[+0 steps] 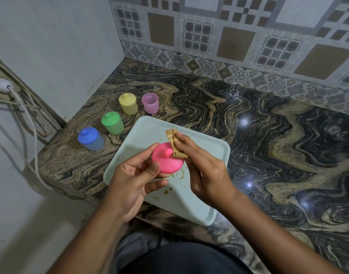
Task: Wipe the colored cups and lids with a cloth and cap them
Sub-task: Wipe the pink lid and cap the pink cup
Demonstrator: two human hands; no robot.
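Over the tray (199, 206), left fingers (143, 155) grip pink lid (169, 165), right fingers (186, 144) pinch cloth (172, 137) against it

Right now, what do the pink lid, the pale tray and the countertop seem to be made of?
Pink lid: probably plastic, smooth and matte, uniform colour with a moulded knob. Pale tray: likely plastic too, dull finish, rounded moulded rim. Countertop: looks like polished stone, swirled veins and bright light reflections.

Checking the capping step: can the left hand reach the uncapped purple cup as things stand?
Probably yes. The left hand holds the pink lid above the tray; the purple cup stands uncapped past the tray's far edge, nothing between them, the yellow cup apart beside it.
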